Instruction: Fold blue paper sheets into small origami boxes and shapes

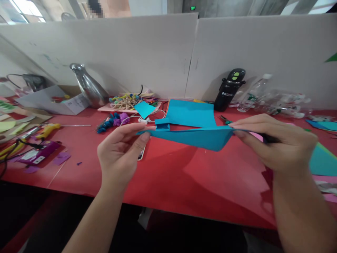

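Note:
A bent piece of blue paper [195,137] hangs above the red table, stretched between both hands. My left hand [122,149] pinches its left end between thumb and fingers, beside a small folded blue tab [162,124]. At the other end, my right hand [276,144] grips the paper between thumb and fingers. Something dark shows under the right fingers, too unclear to name. Behind the held piece lies a flat stack of blue sheets [191,113].
On the red table [168,182] a purple glue gun box [39,153] lies left. Toward the back are a steel jug [88,84], a tray of sticks [126,103], a black bottle [229,89] and plastic bottles [255,93]. A white partition [131,56] stands behind.

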Motion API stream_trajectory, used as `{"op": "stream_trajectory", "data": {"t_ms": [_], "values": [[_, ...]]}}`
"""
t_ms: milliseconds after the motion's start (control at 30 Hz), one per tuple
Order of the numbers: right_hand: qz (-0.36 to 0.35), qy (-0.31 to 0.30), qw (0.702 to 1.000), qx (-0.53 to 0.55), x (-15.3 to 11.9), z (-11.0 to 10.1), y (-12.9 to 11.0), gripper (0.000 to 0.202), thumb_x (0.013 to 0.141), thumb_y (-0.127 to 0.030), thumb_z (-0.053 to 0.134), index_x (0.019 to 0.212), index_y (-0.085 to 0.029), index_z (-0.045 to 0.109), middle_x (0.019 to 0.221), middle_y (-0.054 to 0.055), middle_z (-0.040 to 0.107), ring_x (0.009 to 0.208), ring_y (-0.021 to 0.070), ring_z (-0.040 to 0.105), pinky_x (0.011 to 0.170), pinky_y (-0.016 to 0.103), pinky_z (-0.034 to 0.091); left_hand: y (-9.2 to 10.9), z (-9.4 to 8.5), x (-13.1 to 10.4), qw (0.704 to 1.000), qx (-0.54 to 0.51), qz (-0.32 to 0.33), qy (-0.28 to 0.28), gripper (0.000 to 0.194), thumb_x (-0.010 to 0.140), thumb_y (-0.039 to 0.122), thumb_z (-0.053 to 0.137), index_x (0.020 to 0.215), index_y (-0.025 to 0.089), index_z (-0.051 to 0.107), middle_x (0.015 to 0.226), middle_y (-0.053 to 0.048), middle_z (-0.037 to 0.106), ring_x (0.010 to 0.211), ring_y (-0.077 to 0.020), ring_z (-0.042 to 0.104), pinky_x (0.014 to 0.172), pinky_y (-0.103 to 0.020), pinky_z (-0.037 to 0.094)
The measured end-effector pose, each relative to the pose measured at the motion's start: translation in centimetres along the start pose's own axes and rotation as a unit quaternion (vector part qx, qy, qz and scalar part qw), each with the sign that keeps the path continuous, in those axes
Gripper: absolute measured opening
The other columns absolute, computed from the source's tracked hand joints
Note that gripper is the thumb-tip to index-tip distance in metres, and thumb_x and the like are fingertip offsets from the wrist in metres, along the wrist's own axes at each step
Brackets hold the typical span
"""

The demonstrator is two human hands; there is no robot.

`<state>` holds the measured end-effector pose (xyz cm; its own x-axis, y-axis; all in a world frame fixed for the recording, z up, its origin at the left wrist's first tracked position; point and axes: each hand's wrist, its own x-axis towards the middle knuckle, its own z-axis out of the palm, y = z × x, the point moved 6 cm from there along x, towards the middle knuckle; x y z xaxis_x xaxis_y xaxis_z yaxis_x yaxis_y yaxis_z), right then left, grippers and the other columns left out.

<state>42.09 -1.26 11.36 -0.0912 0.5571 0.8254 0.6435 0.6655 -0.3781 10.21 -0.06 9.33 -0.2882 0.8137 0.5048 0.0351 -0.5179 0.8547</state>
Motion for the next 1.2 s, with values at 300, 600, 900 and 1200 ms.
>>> {"op": "stream_trajectory", "data": {"t_ms": [300,600,900,1200], "values": [[0.068,-0.179,0.981,0.017,3.6,2.5,0.5,0.009,0.082,-0.033,0.077,0.085,-0.024,0.077,0.091,0.001,0.077,0.086,0.0216,0.071,0.075,0.033,0.056,-1.5,-2.1,2.2,0.995,-0.083,-0.015,0.048,0.027,0.071,0.014,0.085,0.096,0.019,0.075,0.079,0.0,0.075,0.073,-0.0124,0.072,0.074,-0.023,0.062],[0.137,-0.3,0.943,0.031,5.7,3.8,-1.1,0.027,0.078,-0.051,0.075,0.082,-0.025,0.079,0.085,0.002,0.077,0.078,0.0225,0.07,0.067,0.032,0.054,-1.8,-3.9,3.7,0.983,-0.16,-0.04,0.079,0.033,0.064,0.003,0.086,0.094,0.011,0.074,0.075,-0.001,0.075,0.071,-0.0112,0.071,0.072,-0.023,0.063],[0.138,-0.331,0.932,0.055,5.8,4.3,-0.4,0.026,0.077,-0.05,0.076,0.083,-0.025,0.079,0.084,0.002,0.076,0.079,0.0228,0.069,0.066,0.032,0.054,-2.5,-3.9,3.8,0.979,-0.174,-0.07,0.081,0.033,0.062,0.004,0.086,0.092,0.011,0.074,0.073,-0.001,0.074,0.068,-0.0112,0.071,0.067,-0.021,0.063],[0.151,-0.334,0.927,0.075,5.5,4.6,0.0,0.027,0.076,-0.052,0.077,0.083,-0.025,0.08,0.084,0.002,0.077,0.078,0.0233,0.07,0.065,0.032,0.056,-2.2,-4.0,3.6,0.982,-0.165,-0.063,0.073,0.033,0.063,0.01,0.089,0.092,0.014,0.075,0.074,0.002,0.074,0.069,-0.01,0.07,0.071,-0.023,0.064]]}}
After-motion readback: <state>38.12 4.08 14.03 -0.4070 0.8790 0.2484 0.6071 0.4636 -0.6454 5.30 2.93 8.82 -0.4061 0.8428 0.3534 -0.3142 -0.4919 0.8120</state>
